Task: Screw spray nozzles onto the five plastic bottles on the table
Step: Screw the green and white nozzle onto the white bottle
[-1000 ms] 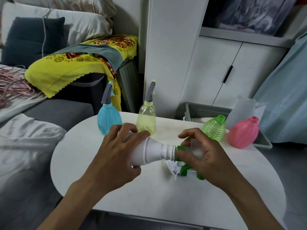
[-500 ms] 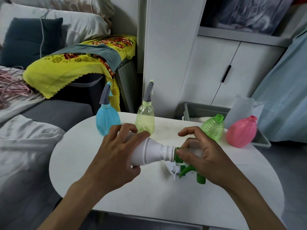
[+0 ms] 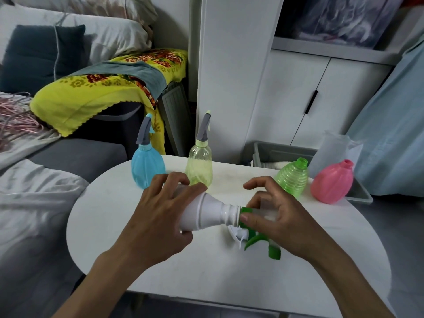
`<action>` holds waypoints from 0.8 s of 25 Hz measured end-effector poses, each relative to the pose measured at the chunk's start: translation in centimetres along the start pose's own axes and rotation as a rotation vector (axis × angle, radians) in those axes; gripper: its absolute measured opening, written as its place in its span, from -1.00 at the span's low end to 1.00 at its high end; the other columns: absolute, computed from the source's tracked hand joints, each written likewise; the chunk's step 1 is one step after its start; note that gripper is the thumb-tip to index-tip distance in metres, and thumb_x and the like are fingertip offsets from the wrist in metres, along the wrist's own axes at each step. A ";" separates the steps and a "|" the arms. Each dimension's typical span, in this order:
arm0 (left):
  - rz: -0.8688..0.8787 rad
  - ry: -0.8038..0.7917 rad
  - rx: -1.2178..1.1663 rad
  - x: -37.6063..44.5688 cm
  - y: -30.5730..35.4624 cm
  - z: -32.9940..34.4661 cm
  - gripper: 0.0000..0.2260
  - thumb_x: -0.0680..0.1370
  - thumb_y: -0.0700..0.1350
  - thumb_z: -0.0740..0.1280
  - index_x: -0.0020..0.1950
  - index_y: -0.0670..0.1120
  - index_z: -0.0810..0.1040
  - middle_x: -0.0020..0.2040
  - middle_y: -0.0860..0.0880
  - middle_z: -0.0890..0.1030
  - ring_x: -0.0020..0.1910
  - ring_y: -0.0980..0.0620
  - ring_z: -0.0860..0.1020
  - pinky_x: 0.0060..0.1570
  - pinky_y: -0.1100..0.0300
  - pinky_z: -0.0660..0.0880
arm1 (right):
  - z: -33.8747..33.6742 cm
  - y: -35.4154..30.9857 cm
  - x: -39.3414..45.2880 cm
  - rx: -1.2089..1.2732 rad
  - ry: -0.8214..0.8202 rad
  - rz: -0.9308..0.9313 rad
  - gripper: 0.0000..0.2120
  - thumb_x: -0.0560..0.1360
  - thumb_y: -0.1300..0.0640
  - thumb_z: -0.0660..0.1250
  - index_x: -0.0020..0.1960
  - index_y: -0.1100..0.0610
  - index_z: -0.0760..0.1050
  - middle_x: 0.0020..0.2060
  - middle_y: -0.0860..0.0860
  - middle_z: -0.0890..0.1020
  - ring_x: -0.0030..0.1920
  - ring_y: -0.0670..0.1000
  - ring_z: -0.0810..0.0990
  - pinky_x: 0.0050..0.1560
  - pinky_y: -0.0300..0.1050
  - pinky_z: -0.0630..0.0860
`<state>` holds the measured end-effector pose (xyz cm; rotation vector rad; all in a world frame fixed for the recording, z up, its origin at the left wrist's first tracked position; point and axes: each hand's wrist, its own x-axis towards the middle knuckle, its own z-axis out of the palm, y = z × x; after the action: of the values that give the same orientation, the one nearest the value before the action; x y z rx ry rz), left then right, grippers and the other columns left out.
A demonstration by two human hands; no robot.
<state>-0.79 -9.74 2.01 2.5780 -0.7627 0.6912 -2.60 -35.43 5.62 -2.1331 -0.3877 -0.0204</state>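
Seen from above and behind the hands, in a room with a grey sofa (image 3: pixel 75 154) at left heaped with pillows and a yellow flowered blanket (image 3: pixel 96 92), and white cabinets (image 3: pixel 298 99) at the back. Nearer, a white oval table (image 3: pixel 183 271) carrying everything. Behind its far right edge, a grey bin (image 3: pixel 280 152) on the floor.

Held sideways over the middle of the table: a white bottle (image 3: pixel 206 214), neck pointing right. Left hand (image 3: pixel 158 223) wrapped around its body, fingers over the top, thumb underneath. Right hand (image 3: pixel 277 219) closed on a green spray nozzle (image 3: pixel 259 237), thumb and fingertips pinching the green collar pressed against the bottle's threaded neck; trigger and spout hanging below the palm. How far the collar is threaded cannot be told. Under the nozzle, something small and white lying on the table, mostly hidden.

Standing upright along the far edge: a blue bottle (image 3: pixel 148 168) and a pale yellow bottle (image 3: pixel 199 166), both with grey nozzles already on, just beyond the left hand. At far right, a green ribbed bottle (image 3: pixel 292 177) and a pink bottle (image 3: pixel 332 182), side by side, necks bare.
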 end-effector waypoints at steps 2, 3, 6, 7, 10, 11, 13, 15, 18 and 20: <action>0.005 -0.002 0.003 0.0 0.1 0.0 -0.22 0.12 0.00 0.59 0.31 0.07 0.41 0.20 -0.03 0.43 0.13 -0.12 0.42 -0.05 -0.04 0.53 | 0.0 0.1 0.0 0.008 -0.015 0.021 -0.60 0.38 -0.17 0.39 0.17 -0.21 0.38 -0.20 -0.12 0.63 -0.20 -0.02 0.62 -0.13 0.10 0.61; 0.002 0.001 0.001 0.0 0.1 0.0 -0.21 0.11 0.00 0.60 0.30 0.07 0.40 0.20 -0.02 0.42 0.13 -0.12 0.42 -0.05 -0.05 0.54 | 0.0 0.0 0.0 0.030 -0.018 0.017 -0.58 0.38 -0.14 0.42 0.19 -0.19 0.39 -0.17 -0.13 0.62 -0.18 0.00 0.62 -0.15 0.09 0.62; 0.006 0.004 -0.003 0.0 0.2 0.1 -0.18 0.09 0.00 0.62 0.30 0.08 0.38 0.20 -0.01 0.41 0.13 -0.12 0.42 -0.05 -0.06 0.55 | -0.1 0.0 -0.1 0.048 -0.054 0.030 -0.60 0.39 -0.04 0.43 0.18 -0.17 0.40 -0.19 -0.09 0.62 -0.19 0.00 0.61 -0.15 0.07 0.62; 0.011 -0.002 0.000 0.0 0.2 0.2 -0.18 0.09 0.01 0.62 0.31 0.09 0.37 0.20 -0.01 0.41 0.13 -0.12 0.43 -0.04 -0.06 0.54 | -0.1 0.1 -0.1 0.028 -0.068 0.048 -0.67 0.43 -0.06 0.40 0.16 -0.18 0.41 -0.22 -0.06 0.64 -0.20 0.00 0.61 -0.11 0.10 0.59; -0.002 -0.015 -0.003 -0.1 0.3 0.3 -0.17 0.09 0.02 0.62 0.31 0.09 0.37 0.21 0.01 0.39 0.13 -0.13 0.44 -0.04 -0.06 0.55 | -0.4 0.1 -0.1 0.055 -0.090 0.068 -0.68 0.42 -0.09 0.42 0.14 -0.17 0.45 -0.15 -0.09 0.62 -0.13 0.08 0.62 -0.09 0.15 0.60; -0.006 -0.017 -0.007 0.0 0.3 0.3 -0.17 0.09 0.02 0.62 0.31 0.09 0.37 0.21 0.01 0.39 0.13 -0.12 0.44 -0.05 -0.06 0.55 | -0.5 0.0 -0.1 0.083 -0.098 0.072 -0.64 0.38 -0.07 0.45 0.14 -0.16 0.46 -0.13 -0.10 0.61 -0.11 0.11 0.62 -0.09 0.14 0.61; 0.012 -0.023 -0.007 -0.1 0.5 0.3 -0.19 0.10 0.00 0.59 0.30 0.10 0.37 0.20 0.01 0.40 0.12 -0.11 0.42 -0.06 -0.03 0.53 | -0.7 -0.1 -0.2 0.074 -0.109 0.087 -0.69 0.41 -0.04 0.45 0.12 -0.16 0.46 -0.18 -0.04 0.64 -0.12 0.12 0.62 -0.03 0.16 0.57; 0.034 -0.032 -0.009 0.0 0.8 0.3 -0.22 0.10 -0.02 0.57 0.29 0.11 0.38 0.18 0.00 0.42 0.10 -0.10 0.41 -0.06 0.00 0.52 | -0.8 -0.2 -0.2 0.015 -0.126 0.092 -0.80 0.50 -0.07 0.39 0.10 -0.15 0.48 -0.20 0.03 0.68 -0.12 0.11 0.63 0.02 0.14 0.54; -0.047 -0.070 -0.107 0.3 1.2 0.0 -0.24 0.12 -0.01 0.56 0.27 0.18 0.36 0.13 0.09 0.45 0.05 -0.04 0.44 -0.07 0.00 0.55 | -1.3 -0.2 0.3 0.385 -0.029 0.167 -0.64 0.49 -0.26 0.24 0.06 -0.05 0.62 -0.09 0.03 0.72 -0.08 0.04 0.69 -0.14 -0.08 0.63; -0.247 -0.162 -0.403 0.4 1.5 -0.8 -0.28 0.14 0.11 0.55 0.22 0.32 0.32 0.08 0.26 0.48 0.00 0.09 0.51 -0.07 0.07 0.59 | -2.0 -0.1 0.6 0.914 0.082 0.237 -0.59 0.52 -0.13 0.19 0.02 0.12 0.67 -0.10 0.17 0.73 -0.09 0.19 0.69 -0.18 0.02 0.63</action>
<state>-1.62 -10.74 3.18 2.3156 -0.5483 0.2261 -1.82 -36.84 6.96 -1.2536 -0.0564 0.1738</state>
